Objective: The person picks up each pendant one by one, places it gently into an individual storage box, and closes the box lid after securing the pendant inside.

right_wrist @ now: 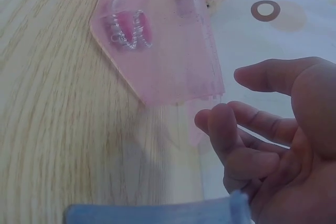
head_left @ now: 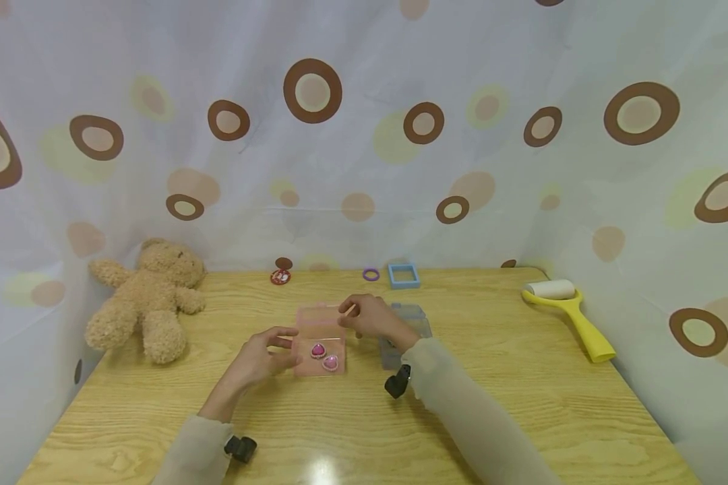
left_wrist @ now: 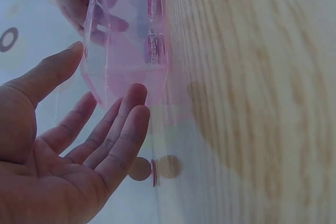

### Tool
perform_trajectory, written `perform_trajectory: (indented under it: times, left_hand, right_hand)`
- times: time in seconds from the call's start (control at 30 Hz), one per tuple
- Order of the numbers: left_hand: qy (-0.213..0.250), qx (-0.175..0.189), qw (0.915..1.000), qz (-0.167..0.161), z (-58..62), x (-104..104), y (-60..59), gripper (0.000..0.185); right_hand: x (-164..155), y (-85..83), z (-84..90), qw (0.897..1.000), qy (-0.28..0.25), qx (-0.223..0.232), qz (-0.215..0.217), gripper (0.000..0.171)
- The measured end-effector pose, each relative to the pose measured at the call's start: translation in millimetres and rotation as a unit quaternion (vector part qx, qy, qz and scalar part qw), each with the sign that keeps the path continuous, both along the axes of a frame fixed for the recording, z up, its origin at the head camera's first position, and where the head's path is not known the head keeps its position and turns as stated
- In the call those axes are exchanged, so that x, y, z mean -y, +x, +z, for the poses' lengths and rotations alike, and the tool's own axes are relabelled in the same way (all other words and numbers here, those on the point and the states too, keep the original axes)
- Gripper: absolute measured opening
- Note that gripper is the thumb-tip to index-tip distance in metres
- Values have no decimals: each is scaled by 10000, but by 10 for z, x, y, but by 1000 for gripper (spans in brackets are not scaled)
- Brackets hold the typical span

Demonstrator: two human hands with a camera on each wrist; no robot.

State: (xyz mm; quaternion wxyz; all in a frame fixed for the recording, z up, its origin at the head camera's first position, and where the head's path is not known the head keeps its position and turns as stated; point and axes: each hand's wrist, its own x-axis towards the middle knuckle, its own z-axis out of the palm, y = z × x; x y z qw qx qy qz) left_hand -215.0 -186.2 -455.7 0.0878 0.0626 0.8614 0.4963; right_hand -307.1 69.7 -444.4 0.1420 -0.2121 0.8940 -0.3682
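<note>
A pink see-through case lies flat on the wooden table in the head view, with two pink heart-shaped gems inside it. My left hand is at the case's left edge. In the left wrist view this hand is spread, and straight fingertips touch the case. My right hand is at the case's far right corner. The right wrist view shows that hand loosely curled beside the case, thumb apart, gripping nothing.
A teddy bear lies at the left and a yellow lint roller at the right. A red round item, a purple ring and a blue square frame sit by the curtain. A grey clear box stands behind my right hand.
</note>
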Motion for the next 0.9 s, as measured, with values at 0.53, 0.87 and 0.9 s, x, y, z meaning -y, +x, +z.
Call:
perform_trajectory:
  times: [0.53,0.87,0.9]
  left_hand:
    - [54,47,10000,-28,-5,9,-17,54]
    - [-55,-12,9999,-93,-15,26,-28,57]
    - [-58,1,9999,-89,-16,28,-30,58]
  right_hand:
    - [0,11,18,9985,-463,-88,-273,36]
    - [-29,9,41,9945,-881,-181,-531,36]
    - [-31,11,48,9941,-922,-173,-549,37]
